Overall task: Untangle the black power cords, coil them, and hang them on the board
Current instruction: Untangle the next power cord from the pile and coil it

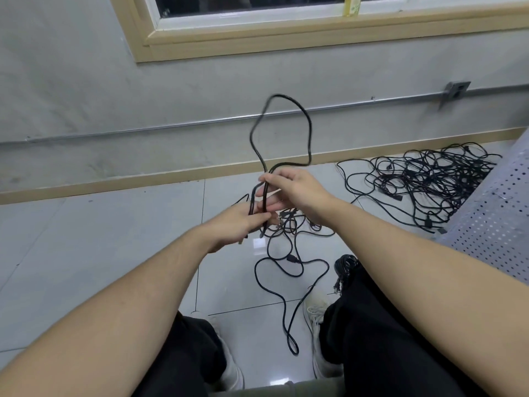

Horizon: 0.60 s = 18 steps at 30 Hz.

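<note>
A: Where's the cord just now?

B: Held up in front of the person. Its loop stands above both hands, and its strands run down, long axis near upright, through the right hand to the left hand.

A: Both gripping?

B: Yes. The right pinches the strands just under the loop; the left clasps them lower, close below.

A: And the slack?

B: It trails on the floor between the feet. I'd judge the right hand gathers the next turn. The tangled pile lies well off to the right.

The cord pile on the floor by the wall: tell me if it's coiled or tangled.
Tangled. The cord pile sprawls in loose, crossing loops on the tiles, with no neat coil.
</note>
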Each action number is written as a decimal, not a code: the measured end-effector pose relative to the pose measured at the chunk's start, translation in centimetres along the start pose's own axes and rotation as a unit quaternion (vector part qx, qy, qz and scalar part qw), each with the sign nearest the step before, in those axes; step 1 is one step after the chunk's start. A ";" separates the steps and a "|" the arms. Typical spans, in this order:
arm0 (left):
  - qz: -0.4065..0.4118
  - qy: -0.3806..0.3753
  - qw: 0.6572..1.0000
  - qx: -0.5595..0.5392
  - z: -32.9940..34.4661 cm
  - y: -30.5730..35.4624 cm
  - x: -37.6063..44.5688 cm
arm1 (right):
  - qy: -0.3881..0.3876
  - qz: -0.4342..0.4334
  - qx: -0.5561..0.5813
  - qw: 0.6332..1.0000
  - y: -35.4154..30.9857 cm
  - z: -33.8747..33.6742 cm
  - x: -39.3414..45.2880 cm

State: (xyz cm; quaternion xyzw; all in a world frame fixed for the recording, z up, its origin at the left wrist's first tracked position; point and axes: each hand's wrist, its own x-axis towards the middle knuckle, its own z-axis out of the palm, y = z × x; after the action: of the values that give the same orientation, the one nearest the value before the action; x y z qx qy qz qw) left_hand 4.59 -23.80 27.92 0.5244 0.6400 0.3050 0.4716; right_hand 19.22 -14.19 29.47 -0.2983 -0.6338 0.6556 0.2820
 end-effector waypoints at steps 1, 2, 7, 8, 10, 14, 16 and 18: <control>-0.003 0.027 0.999 -0.030 0.3 0.2 0.1 | 0.017 0.005 0.018 1.000 0.0 -0.1 0.1; -0.004 0.055 0.996 -0.068 0.4 0.4 0.2 | 0.041 0.009 0.018 0.999 0.2 -0.3 0.5; 0.053 0.133 0.945 -0.296 -0.5 2.4 0.2 | -0.070 0.103 -0.238 0.963 2.4 -2.1 0.4; 0.068 0.151 0.922 -0.351 -0.9 2.7 0.0 | -0.131 0.120 -0.302 0.937 3.0 -2.4 0.1; 0.078 0.189 0.880 -0.428 -1.8 3.0 -0.1 | -0.197 0.113 -0.406 0.885 3.7 -2.9 0.2; 0.078 0.210 0.829 -0.513 -3.7 2.6 -0.3 | -0.126 0.047 -0.503 0.854 3.6 -3.1 0.8; 0.068 0.217 0.827 -0.514 -4.4 1.8 0.0 | -0.083 0.036 -0.417 0.905 3.3 -2.8 0.8; 0.041 0.221 0.867 -0.445 -4.7 0.8 0.3 | -0.030 0.037 -0.234 0.971 2.7 -2.2 0.7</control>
State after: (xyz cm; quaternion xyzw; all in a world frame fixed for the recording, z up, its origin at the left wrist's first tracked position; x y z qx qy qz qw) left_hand 0.55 -22.83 30.31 0.2030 0.5018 0.6844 0.4884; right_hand 20.38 -12.29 26.74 -0.3595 -0.7662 0.5076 0.1612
